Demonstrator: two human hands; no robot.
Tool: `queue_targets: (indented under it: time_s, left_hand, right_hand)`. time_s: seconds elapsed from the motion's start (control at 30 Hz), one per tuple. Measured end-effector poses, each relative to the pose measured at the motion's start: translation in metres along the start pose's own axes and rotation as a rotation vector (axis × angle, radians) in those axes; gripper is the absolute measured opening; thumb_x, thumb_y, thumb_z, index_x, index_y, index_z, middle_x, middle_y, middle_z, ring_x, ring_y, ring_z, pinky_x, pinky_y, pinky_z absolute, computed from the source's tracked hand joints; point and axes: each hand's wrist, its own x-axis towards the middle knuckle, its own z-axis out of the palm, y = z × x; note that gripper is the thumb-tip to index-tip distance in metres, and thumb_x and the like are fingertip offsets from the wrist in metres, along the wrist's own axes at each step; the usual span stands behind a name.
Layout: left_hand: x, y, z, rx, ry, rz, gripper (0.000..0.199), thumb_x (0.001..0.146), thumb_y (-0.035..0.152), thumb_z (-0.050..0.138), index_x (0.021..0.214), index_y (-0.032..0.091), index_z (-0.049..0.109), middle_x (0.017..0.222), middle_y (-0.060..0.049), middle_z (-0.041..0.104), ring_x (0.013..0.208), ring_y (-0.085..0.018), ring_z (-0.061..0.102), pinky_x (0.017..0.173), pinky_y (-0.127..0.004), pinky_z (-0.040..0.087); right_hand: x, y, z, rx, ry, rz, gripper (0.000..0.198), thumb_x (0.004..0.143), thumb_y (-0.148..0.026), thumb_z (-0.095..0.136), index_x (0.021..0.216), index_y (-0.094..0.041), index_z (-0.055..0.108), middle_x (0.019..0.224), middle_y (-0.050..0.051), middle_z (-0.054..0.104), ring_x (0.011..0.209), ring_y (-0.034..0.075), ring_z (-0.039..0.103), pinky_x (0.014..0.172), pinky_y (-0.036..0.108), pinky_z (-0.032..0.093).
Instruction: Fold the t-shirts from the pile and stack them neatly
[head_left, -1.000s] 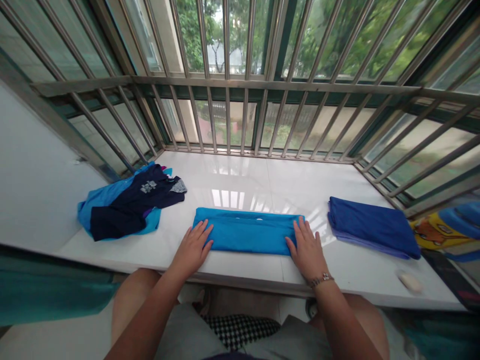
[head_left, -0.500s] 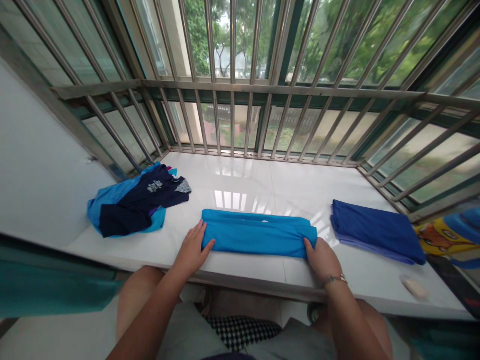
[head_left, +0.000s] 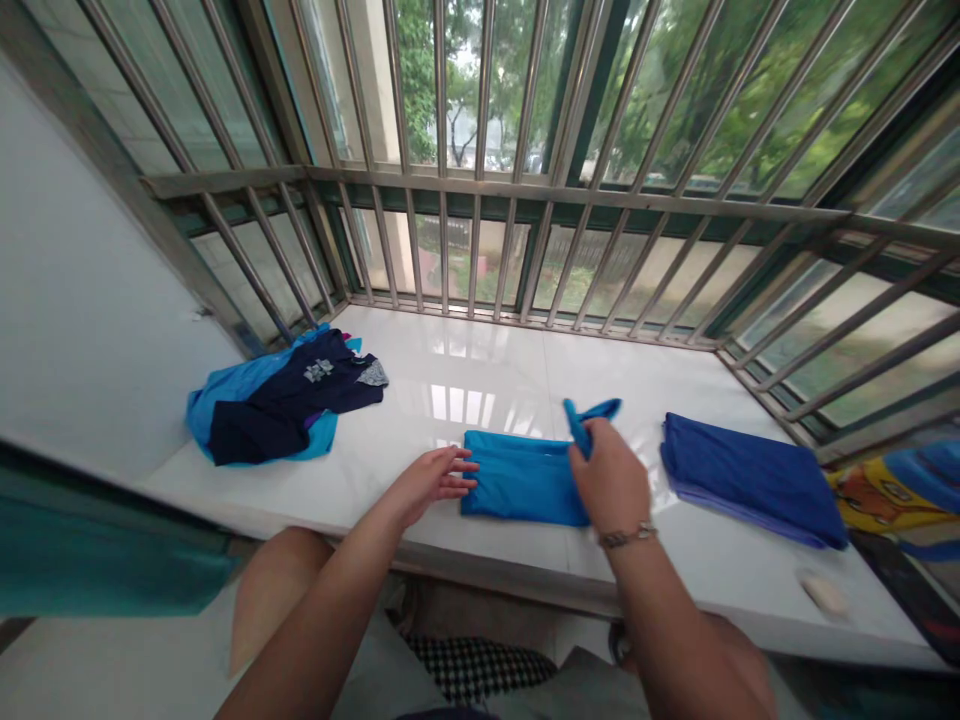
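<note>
A bright blue folded garment [head_left: 517, 480] lies as a flat strip across the white ledge in front of me. My right hand [head_left: 611, 480] is closed on its right end, which is lifted off the ledge. A loop of the fabric sticks up above my fingers, and the hand hides part of the strip. At the garment's left edge is my left hand [head_left: 431, 485], fingers apart and holding nothing. The fingertips are at the cloth; whether they press on it I cannot tell.
A loose pile of clothes, with a navy garment [head_left: 277, 400] on top, lies at the left. To the right sits a folded dark blue cloth stack [head_left: 750, 480], with a pale rounded object [head_left: 823, 593] nearer me. Metal window bars [head_left: 495, 190] border the white ledge [head_left: 480, 350].
My right hand has lifted the garment's right end and brought it inward to the left. My left hand has let go and opened; the garment's left edge now appears farther right.
</note>
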Motion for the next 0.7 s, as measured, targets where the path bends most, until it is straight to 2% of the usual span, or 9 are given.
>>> queue_targets:
  time_s: [0.1, 0.2, 0.27, 0.37, 0.5, 0.57, 0.63, 0.7]
  left_hand:
    - [0.019, 0.005, 0.005, -0.077, 0.007, -0.051, 0.061, 0.09, 0.074, 0.074, 0.108, 0.016, 0.071, 0.106, -0.015, 0.081, 0.089, -0.024, 0.078, 0.082, -0.036, 0.062]
    - [0.034, 0.001, 0.003, 0.028, 0.075, -0.013, 0.057, 0.083, 0.072, 0.082, 0.09, 0.017, 0.068, 0.078, -0.004, 0.071, 0.068, -0.016, 0.066, 0.065, -0.027, 0.052]
    - [0.04, -0.006, 0.001, 0.13, 0.121, 0.013, 0.053, 0.079, 0.066, 0.086, 0.087, 0.017, 0.068, 0.074, -0.001, 0.068, 0.065, -0.014, 0.061, 0.061, -0.026, 0.046]
    - [0.046, -0.013, -0.005, 0.198, 0.157, 0.023, 0.046, 0.083, 0.061, 0.082, 0.088, 0.016, 0.071, 0.076, -0.003, 0.071, 0.069, -0.016, 0.063, 0.065, -0.028, 0.049]
    - [0.051, -0.012, -0.016, 0.3, 0.244, 0.061, 0.03, 0.085, 0.048, 0.081, 0.089, 0.018, 0.077, 0.085, -0.005, 0.078, 0.081, -0.021, 0.071, 0.073, -0.03, 0.054]
    - [0.053, -0.011, -0.023, 0.346, 0.301, 0.066, 0.023, 0.082, 0.039, 0.084, 0.092, 0.019, 0.079, 0.082, -0.004, 0.078, 0.08, -0.022, 0.073, 0.072, -0.031, 0.055]
    - [0.053, -0.012, -0.028, 0.368, 0.331, 0.057, 0.02, 0.08, 0.033, 0.085, 0.093, 0.019, 0.078, 0.077, -0.004, 0.076, 0.073, -0.022, 0.073, 0.068, -0.032, 0.057]
    - [0.052, -0.014, -0.031, 0.37, 0.333, 0.054, 0.019, 0.078, 0.027, 0.087, 0.09, 0.018, 0.076, 0.073, -0.003, 0.075, 0.068, -0.022, 0.073, 0.064, -0.032, 0.058]
  right_hand:
    - [-0.029, -0.072, 0.043, -0.031, -0.108, -0.324, 0.015, 0.102, -0.014, 0.057, 0.108, -0.021, 0.068, 0.113, 0.013, 0.075, 0.102, 0.027, 0.068, 0.085, 0.036, 0.051]
    - [-0.059, -0.104, 0.091, -0.005, -0.194, -0.516, 0.018, 0.106, -0.016, 0.055, 0.112, -0.022, 0.071, 0.132, 0.014, 0.074, 0.112, 0.029, 0.068, 0.091, 0.042, 0.055]
    - [-0.074, -0.104, 0.116, 0.055, -0.179, -0.558, 0.02, 0.106, -0.016, 0.056, 0.117, -0.02, 0.072, 0.144, 0.016, 0.07, 0.121, 0.03, 0.068, 0.097, 0.045, 0.057]
    - [-0.088, -0.089, 0.137, 0.167, -0.12, -0.588, 0.022, 0.103, -0.018, 0.061, 0.123, -0.02, 0.072, 0.153, 0.015, 0.066, 0.135, 0.031, 0.064, 0.108, 0.048, 0.055]
    - [-0.095, -0.067, 0.143, 0.25, -0.093, -0.645, 0.041, 0.099, -0.027, 0.071, 0.139, -0.022, 0.068, 0.164, 0.014, 0.056, 0.146, 0.035, 0.056, 0.121, 0.057, 0.047]
    - [-0.097, -0.063, 0.141, 0.294, -0.092, -0.656, 0.043, 0.1, -0.027, 0.07, 0.143, -0.023, 0.067, 0.162, 0.015, 0.057, 0.146, 0.034, 0.057, 0.122, 0.058, 0.045]
    - [-0.096, -0.065, 0.138, 0.36, -0.087, -0.598, 0.041, 0.103, -0.03, 0.065, 0.143, -0.023, 0.066, 0.155, 0.016, 0.063, 0.14, 0.032, 0.061, 0.119, 0.054, 0.048]
    - [-0.092, -0.073, 0.135, 0.384, -0.074, -0.45, 0.04, 0.107, -0.036, 0.061, 0.143, -0.019, 0.065, 0.142, 0.018, 0.07, 0.129, 0.031, 0.066, 0.111, 0.05, 0.053]
